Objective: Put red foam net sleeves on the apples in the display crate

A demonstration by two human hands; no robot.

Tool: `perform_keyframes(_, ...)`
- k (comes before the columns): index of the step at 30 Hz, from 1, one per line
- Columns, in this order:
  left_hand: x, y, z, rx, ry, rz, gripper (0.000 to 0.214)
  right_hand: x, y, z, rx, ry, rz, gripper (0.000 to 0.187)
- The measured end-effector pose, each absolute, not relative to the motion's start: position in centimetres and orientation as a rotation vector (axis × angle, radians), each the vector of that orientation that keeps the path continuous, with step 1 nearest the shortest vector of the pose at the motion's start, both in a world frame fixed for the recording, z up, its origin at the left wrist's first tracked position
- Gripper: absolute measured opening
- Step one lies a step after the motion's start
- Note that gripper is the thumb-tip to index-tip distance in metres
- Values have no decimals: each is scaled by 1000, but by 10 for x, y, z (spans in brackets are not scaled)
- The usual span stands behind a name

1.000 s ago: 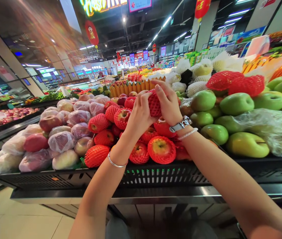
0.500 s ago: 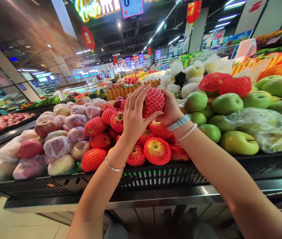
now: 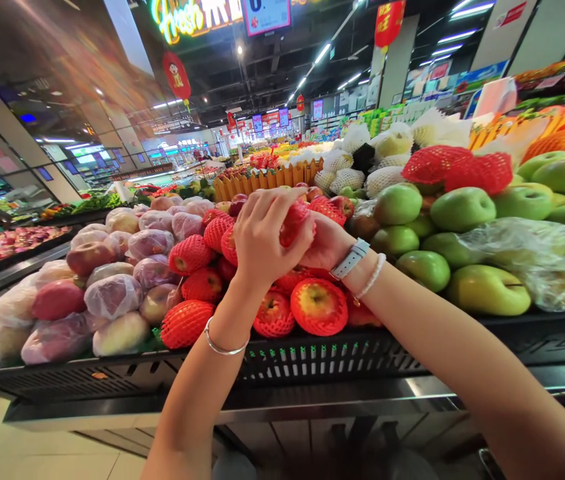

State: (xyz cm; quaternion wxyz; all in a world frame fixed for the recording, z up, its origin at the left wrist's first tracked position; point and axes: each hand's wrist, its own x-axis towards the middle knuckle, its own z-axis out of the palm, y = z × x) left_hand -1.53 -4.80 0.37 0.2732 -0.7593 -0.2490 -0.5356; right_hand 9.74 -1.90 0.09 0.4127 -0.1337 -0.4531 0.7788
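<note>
Between my two hands is a red apple (image 3: pixel 292 225) in a red foam net, partly covered by my fingers. My left hand (image 3: pixel 267 233), with a silver bangle on the wrist, curls over its left side and top. My right hand (image 3: pixel 327 241), wearing a pale watch (image 3: pixel 351 259) and a beaded bracelet, cups it from the right and below. Directly under my hands lie more netted apples, among them one at the front (image 3: pixel 318 305) with its end facing me.
Plastic-wrapped apples (image 3: pixel 115 295) are heaped on the left. To the right lie green pears (image 3: pixel 462 209) and a crumpled clear plastic bag (image 3: pixel 547 257). A black slotted crate edge (image 3: pixel 332 353) runs along the front, above a metal rail. White-netted fruit (image 3: pixel 347 179) sits behind.
Both hands have lowered with the apple, closer to the pile. My left fingers, earlier stretched upward, now bend over the fruit, and the apple shows less.
</note>
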Motion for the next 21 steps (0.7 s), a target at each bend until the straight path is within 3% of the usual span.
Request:
perform_keyframes(5, -12, -43, 3, -2071, -736, -1597, 11, 96, -17, -3, -321, -1052, 1978, 38)
perform_keyframes(14, -11, -40, 0, -2189, -723, -1553, 20, 90, -15, -8, -224, -1085, 1900, 39)
perform_keyframes(21, -9, -38, -2, -2152, -718, -1695, 7, 88, -6, -14, -268, -1205, 1715, 31)
